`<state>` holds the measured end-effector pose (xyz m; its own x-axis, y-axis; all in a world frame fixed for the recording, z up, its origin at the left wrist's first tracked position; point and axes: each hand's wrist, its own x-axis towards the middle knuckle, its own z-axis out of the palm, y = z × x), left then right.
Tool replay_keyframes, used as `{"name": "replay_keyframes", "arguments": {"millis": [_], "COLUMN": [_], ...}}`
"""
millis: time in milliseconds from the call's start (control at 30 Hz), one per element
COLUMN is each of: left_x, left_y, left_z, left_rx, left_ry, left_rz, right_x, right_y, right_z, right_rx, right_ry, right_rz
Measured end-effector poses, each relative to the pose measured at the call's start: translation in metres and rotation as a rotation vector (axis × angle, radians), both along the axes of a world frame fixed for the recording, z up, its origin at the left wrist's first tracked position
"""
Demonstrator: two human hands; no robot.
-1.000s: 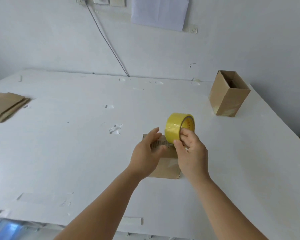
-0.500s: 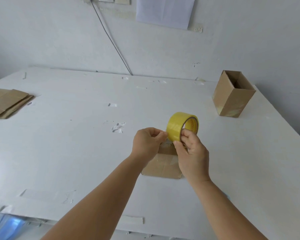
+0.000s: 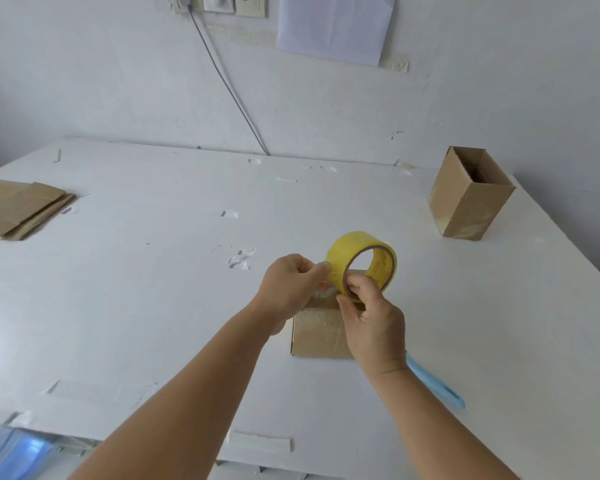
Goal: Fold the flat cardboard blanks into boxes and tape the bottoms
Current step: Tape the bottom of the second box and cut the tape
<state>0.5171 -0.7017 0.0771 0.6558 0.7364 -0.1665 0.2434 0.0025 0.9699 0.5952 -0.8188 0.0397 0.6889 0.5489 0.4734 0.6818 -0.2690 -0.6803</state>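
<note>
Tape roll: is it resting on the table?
No, the right hand holds the yellow tape roll up above the box, while the left hand pinches at its edge.

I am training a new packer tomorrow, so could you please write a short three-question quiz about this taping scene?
1. True or false: the right hand holds the tape roll.
2. Where do the flat blanks lie? A) the table's far left B) inside the open box C) under the blue tool
3. Fill in: the finished box stands with its open end facing ____.

Key:
1. True; its fingers hook through the roll's core, while the left hand pinches at the roll's edge, over the box being taped.
2. A; the blue tool lies near the right forearm.
3. Up.
</note>
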Motion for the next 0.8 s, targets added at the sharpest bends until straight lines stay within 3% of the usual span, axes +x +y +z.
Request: {"name": "replay_keyframes", "arguments": {"millis": [200, 367, 433, 500, 600, 667, 800], "left_x": [-0.007, -0.009, -0.009, -0.010, -0.009, -0.009, -0.009], "left_y": [-0.001, -0.003, -0.002, -0.003, -0.002, 0.000, 0.007], "left_z": [-0.002, -0.001, -0.003, -0.003, -0.003, -0.006, -0.012], "left_rx": [-0.045, -0.068, -0.070, -0.073, -0.088, -0.118, -0.215], "left_ry": [-0.007, -0.026, -0.040, -0.049, -0.059, -0.080, -0.160], "left_rz": [0.023, 0.084, 0.090, 0.092, 0.100, 0.096, 0.086], "right_x": [-0.004, 0.000, 0.001, 0.006, 0.019, 0.029, 0.041], "right_y": [0.002, -0.006, -0.006, -0.005, -0.002, 0.001, 0.006], "right_z": [-0.007, -0.013, -0.013, -0.011, 0.000, 0.004, 0.015], "right_rx": [0.018, 0.253, 0.332, 0.363, 0.206, 0.050, -0.028], "right_ry": [-0.126, -0.206, -0.103, 0.117, 0.496, 0.468, 0.436], "right_rz": [0.014, 0.044, -0.084, -0.155, -0.074, -0.037, 0.071]}}
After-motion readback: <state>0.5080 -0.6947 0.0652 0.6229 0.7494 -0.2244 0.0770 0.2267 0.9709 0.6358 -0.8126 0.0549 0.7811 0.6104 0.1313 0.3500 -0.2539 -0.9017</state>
